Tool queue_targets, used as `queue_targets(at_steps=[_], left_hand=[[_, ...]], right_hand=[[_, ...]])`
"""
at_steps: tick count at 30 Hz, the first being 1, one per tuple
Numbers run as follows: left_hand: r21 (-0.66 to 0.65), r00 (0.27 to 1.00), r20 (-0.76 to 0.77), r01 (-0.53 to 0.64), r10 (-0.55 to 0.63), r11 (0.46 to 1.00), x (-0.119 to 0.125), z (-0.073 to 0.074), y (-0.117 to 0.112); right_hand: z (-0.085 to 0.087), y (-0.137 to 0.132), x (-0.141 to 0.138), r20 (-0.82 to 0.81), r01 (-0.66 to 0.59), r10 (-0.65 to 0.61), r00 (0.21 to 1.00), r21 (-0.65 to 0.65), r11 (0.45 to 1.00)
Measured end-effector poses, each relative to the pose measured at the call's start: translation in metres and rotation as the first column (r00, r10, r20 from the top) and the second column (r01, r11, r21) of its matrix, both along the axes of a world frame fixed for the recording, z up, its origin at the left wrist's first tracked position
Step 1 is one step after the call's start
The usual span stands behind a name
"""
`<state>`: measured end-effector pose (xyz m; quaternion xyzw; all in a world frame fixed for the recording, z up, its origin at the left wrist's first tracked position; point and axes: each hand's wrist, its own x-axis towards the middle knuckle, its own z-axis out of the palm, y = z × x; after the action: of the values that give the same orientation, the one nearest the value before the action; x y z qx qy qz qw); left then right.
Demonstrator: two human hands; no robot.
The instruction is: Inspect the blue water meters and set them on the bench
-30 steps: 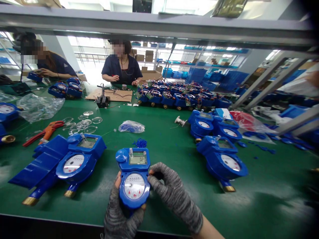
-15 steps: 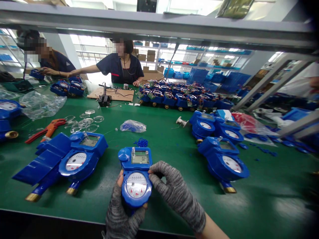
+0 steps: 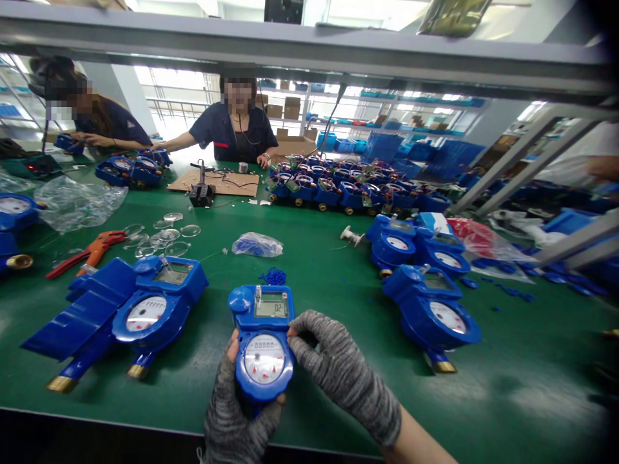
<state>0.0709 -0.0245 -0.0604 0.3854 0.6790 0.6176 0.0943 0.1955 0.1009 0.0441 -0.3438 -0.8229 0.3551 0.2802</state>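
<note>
Assembly workshop: rows of wired meters on green bench; co-workers behind bench, blue crates beyond.

Near meter: glossy, smooth plastic. Gloves: matt knit cloth. Tabletop: smooth, faintly shiny. Near-left pipe ends: brassy metal.

My left glove and right glove are streaky grey knit, cut short so my fingers show bare tips; a pale thread hangs by the left one, and my right forearm is bare.
</note>
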Motion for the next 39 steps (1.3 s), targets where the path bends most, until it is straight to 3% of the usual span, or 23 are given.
queue_targets(at_steps=[4, 8, 12, 18, 21, 23, 25, 27, 32, 39], left_hand=[[0.023, 0.998, -0.021, 0.064, -0.064, 0.998, -0.006, -0.002, -0.002], [0.035, 0.997, 0.042, 0.066, -0.067, 0.997, 0.000, 0.004, -0.001], [0.066, 0.990, 0.124, 0.059, -0.067, 0.996, 0.007, 0.011, 0.000], [-0.006, 0.959, 0.279, 0.046, -0.042, 0.999, -0.001, 0.003, -0.002], [-0.014, 0.947, 0.320, 0.034, -0.028, 0.999, -0.005, -0.001, -0.002], [-0.029, 0.943, 0.331, 0.044, -0.032, 0.999, -0.005, 0.000, -0.001], [-0.028, 0.950, 0.309, 0.062, -0.050, 0.998, -0.003, 0.001, 0.000], [-0.005, 0.962, 0.266, 0.063, -0.059, 0.998, -0.001, 0.003, 0.002], [0.091, 0.956, 0.293, -0.033, 0.005, 0.995, 0.005, 0.000, 0.008], [0.102, 0.964, 0.266, -0.031, 0.003, 0.994, 0.007, -0.001, 0.012]], right_hand=[[0.003, -0.002, 0.006, 0.085, -0.059, 0.040, 0.996, 0.229, 0.972], [0.008, -0.005, 0.012, 0.188, -0.214, 0.148, 0.971, 0.412, 0.885], [0.007, -0.009, 0.014, 0.251, -0.220, 0.096, 0.963, 0.528, 0.820], [0.004, -0.015, 0.025, 0.237, -0.155, 0.085, 0.968, 0.294, 0.943], [-0.005, 0.006, 0.023, 0.045, -0.230, 0.227, 0.973, 0.078, 0.970], [-0.019, 0.032, 0.014, -0.088, -0.115, 0.116, 0.989, 0.017, 0.993], [-0.037, 0.059, -0.001, -0.042, 0.097, -0.096, 0.995, 0.044, 0.994], [-0.055, 0.080, -0.019, 0.101, 0.166, -0.177, 0.979, 0.103, 0.981], [-0.079, 0.095, -0.050, 0.236, 0.135, -0.174, 0.956, 0.172, 0.976], [-0.081, 0.098, -0.063, 0.364, 0.065, -0.155, 0.919, 0.246, 0.967]])
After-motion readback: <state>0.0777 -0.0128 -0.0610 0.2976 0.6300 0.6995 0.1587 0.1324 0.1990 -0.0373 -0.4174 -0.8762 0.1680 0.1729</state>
